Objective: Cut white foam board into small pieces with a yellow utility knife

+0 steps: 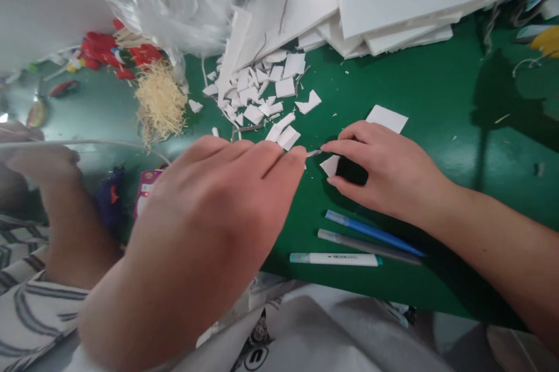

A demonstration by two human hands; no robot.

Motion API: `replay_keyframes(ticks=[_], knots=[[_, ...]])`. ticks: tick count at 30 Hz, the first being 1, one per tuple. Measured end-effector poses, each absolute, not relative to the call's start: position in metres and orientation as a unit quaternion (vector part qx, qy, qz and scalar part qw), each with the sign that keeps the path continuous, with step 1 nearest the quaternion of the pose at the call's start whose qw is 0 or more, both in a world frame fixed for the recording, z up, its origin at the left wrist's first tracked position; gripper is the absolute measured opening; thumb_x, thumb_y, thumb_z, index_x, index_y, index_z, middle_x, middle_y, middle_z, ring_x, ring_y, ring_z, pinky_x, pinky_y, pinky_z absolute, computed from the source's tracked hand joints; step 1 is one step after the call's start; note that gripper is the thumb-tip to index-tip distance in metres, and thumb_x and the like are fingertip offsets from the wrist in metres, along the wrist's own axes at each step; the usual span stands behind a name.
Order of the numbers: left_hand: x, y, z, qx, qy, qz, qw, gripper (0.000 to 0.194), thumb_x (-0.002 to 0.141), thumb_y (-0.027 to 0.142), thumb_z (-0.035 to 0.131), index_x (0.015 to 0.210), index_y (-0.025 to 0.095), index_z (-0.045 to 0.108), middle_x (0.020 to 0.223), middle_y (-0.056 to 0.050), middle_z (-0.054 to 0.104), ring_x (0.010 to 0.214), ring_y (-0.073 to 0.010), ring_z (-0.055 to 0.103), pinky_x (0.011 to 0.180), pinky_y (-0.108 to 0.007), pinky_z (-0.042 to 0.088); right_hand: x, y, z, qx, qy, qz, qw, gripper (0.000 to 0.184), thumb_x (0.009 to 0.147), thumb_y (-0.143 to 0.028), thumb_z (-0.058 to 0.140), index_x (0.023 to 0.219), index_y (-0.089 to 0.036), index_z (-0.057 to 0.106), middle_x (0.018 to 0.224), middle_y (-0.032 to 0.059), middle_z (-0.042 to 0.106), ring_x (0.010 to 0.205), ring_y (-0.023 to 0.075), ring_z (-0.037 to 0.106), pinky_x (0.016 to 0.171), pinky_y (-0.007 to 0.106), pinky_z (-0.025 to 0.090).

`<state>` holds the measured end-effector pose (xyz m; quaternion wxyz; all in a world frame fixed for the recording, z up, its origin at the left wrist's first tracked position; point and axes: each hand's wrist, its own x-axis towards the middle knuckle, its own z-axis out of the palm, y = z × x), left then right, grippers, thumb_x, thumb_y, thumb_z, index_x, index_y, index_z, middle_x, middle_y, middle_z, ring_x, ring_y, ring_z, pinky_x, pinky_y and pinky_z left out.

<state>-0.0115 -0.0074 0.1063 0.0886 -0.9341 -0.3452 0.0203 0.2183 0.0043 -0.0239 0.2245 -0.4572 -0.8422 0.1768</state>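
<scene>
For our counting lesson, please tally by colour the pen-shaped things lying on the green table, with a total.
Blue pen-shaped thing: 1
Grey pen-shaped thing: 1
White marker with teal ends: 1
Total: 3

Eyes on my feed, and here's one character I can make out: it's on the white cloth (323, 334), nearer the body than either set of fingers. It sits in a round, dark emblem (255, 357) and looks like a U, though the fabric slants, so I can't rule out an n. Over to the white marker (336, 259), lying on the counter (414, 87) on the near side of the right fingers (349, 146): dark lettering runs along the barrel, a small arrowhead at its left, words too tiny for me. Left of the left fingers (271, 158), a purple packet (149, 177) bears markings, unreadable from here.
</scene>
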Motion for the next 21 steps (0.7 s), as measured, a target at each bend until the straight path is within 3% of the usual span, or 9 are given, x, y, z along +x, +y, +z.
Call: replay_keyframes(ticks=[4, 7, 10, 13, 16, 21], knots=[[-0.018, -0.006, 0.100, -0.911, -0.408, -0.007, 0.059, 0.027, 0.109, 0.016, 0.051, 0.126, 0.016, 0.071, 0.103, -0.006, 0.082, 0.083, -0.0213, 0.074, 0.076, -0.039, 0.054, 0.218, 0.005, -0.023, -0.453, -0.844, 0.183, 0.220, 0.025, 0.091, -0.030, 0.066, 0.111, -0.021, 0.079, 0.106, 0.0120, 0.073, 0.090, 0.0257, 0.068, 0.067, 0.038, 0.054], [-0.020, 0.000, 0.083, -0.877, -0.471, -0.095, 0.027, 0.028, 0.107, 0.014, 0.052, 0.126, 0.021, 0.073, 0.113, -0.004, 0.083, 0.096, -0.0206, 0.077, 0.082, -0.035, 0.059, 0.219, 0.006, -0.019, -0.473, -0.788, 0.272, 0.286, 0.021, 0.091, -0.030, 0.068, 0.106, -0.023, 0.080, 0.101, 0.0085, 0.075, 0.085, 0.0214, 0.069, 0.070, 0.037, 0.057], [-0.022, 0.006, 0.063, -0.850, -0.492, -0.182, -0.038, 0.025, 0.104, 0.020, 0.063, 0.126, 0.026, 0.074, 0.117, -0.001, 0.083, 0.097, -0.0180, 0.079, 0.085, -0.030, 0.062, 0.222, 0.006, -0.012, -0.504, -0.660, 0.412, 0.374, 0.024, 0.087, -0.031, 0.075, 0.109, -0.027, 0.080, 0.099, 0.0043, 0.078, 0.082, 0.0189, 0.072, 0.075, 0.037, 0.062], [-0.023, 0.007, 0.046, -0.832, -0.506, -0.199, -0.112, 0.028, 0.106, 0.026, 0.061, 0.131, 0.026, 0.072, 0.120, -0.002, 0.082, 0.099, -0.0173, 0.079, 0.087, -0.028, 0.064, 0.225, 0.006, -0.007, -0.502, -0.526, 0.527, 0.440, 0.023, 0.086, -0.026, 0.077, 0.108, -0.031, 0.082, 0.104, 0.0025, 0.082, 0.097, 0.0221, 0.077, 0.089, 0.043, 0.064], [-0.022, 0.004, 0.033, -0.816, -0.493, -0.240, -0.183, 0.030, 0.104, 0.024, 0.062, 0.133, 0.024, 0.071, 0.119, -0.003, 0.082, 0.096, -0.0167, 0.080, 0.089, -0.028, 0.066, 0.226, 0.007, -0.005, -0.475, -0.442, 0.590, 0.480, 0.017, 0.087, -0.027, 0.078, 0.101, -0.034, 0.084, 0.107, 0.0003, 0.083, 0.106, 0.0235, 0.078, 0.098, 0.046, 0.063], [-0.014, -0.001, 0.022, -0.782, -0.447, -0.337, -0.274, 0.034, 0.096, 0.020, 0.073, 0.129, 0.027, 0.075, 0.112, -0.001, 0.083, 0.087, -0.0157, 0.080, 0.087, -0.026, 0.067, 0.222, 0.009, -0.003, -0.469, -0.362, 0.634, 0.497, 0.013, 0.078, -0.036, 0.088, 0.091, -0.038, 0.085, 0.103, -0.0041, 0.084, 0.104, 0.0200, 0.079, 0.098, 0.037, 0.064]])
